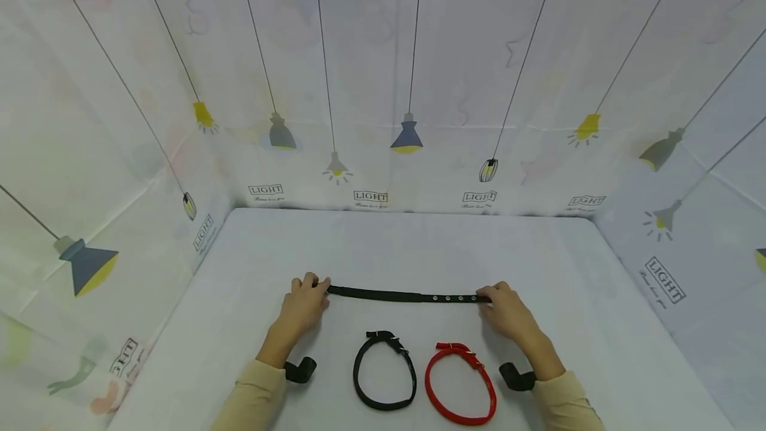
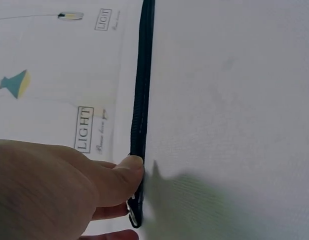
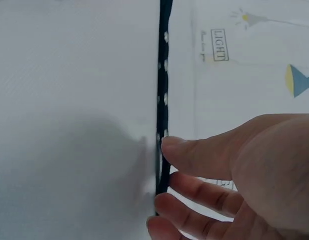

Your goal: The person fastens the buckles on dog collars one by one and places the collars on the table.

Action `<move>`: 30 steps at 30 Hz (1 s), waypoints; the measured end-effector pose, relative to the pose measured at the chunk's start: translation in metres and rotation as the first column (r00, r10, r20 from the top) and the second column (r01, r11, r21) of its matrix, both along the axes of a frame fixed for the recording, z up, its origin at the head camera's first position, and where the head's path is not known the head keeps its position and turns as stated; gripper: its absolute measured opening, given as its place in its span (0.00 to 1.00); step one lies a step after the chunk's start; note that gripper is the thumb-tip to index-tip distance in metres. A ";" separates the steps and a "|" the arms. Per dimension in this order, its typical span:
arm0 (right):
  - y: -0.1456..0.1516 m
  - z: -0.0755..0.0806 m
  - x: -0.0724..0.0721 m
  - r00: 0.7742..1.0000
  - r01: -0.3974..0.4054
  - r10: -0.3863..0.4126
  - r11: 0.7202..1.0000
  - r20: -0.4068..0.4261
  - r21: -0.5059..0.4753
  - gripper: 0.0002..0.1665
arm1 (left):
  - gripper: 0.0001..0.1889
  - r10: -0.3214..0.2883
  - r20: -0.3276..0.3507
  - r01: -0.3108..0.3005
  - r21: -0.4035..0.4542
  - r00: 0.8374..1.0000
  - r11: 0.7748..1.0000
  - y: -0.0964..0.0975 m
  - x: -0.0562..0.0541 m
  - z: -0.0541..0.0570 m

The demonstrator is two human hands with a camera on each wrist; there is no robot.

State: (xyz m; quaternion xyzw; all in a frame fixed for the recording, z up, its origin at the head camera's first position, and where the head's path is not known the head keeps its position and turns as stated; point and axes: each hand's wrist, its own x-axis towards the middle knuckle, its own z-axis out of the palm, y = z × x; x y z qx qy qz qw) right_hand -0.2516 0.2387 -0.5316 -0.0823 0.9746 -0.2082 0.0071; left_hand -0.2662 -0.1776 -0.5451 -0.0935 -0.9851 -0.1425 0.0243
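Note:
A black collar (image 1: 380, 295) is stretched out straight from side to side, with metal eyelets along its right part. My left hand (image 1: 303, 306) pinches its left end between thumb and fingers; in the left wrist view, a bit of metal shows at that end of the collar (image 2: 142, 85), below the thumb. At the eyelet end, my right hand (image 1: 509, 312) pinches the strap, its thumb near an eyelet in the right wrist view. Nearer to me lie a second black collar (image 1: 384, 407), buckled into a loop, and a red collar (image 1: 429, 384), looped the same way to its right.
Everything is over a white table (image 1: 413, 245). A pale curtain (image 1: 371, 72) printed with hanging lamps stands behind it and along both sides. Dark wrist devices (image 1: 300, 370) jut inward from both forearms, beside the looped collars.

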 end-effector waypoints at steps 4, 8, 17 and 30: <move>0.005 -0.006 -0.004 1.000 -0.001 0.001 0.999 0.013 -0.035 0.14 | 0.18 -0.002 -0.061 0.003 0.019 0.998 1.000 0.000 -0.003 -0.006; 0.008 -0.008 -0.007 0.999 0.021 -0.019 0.997 0.027 -0.069 0.13 | 0.14 -0.006 -0.117 0.009 0.025 0.993 1.000 -0.001 -0.006 -0.010; 0.016 -0.017 -0.015 0.998 0.054 -0.054 0.999 0.011 -0.003 0.12 | 0.15 0.003 -0.113 -0.007 -0.035 0.994 0.999 -0.007 -0.010 -0.013; 0.025 -0.014 -0.013 0.997 0.064 -0.064 0.997 0.033 -0.029 0.07 | 0.09 0.008 -0.050 -0.003 0.106 0.999 0.994 -0.020 -0.015 -0.012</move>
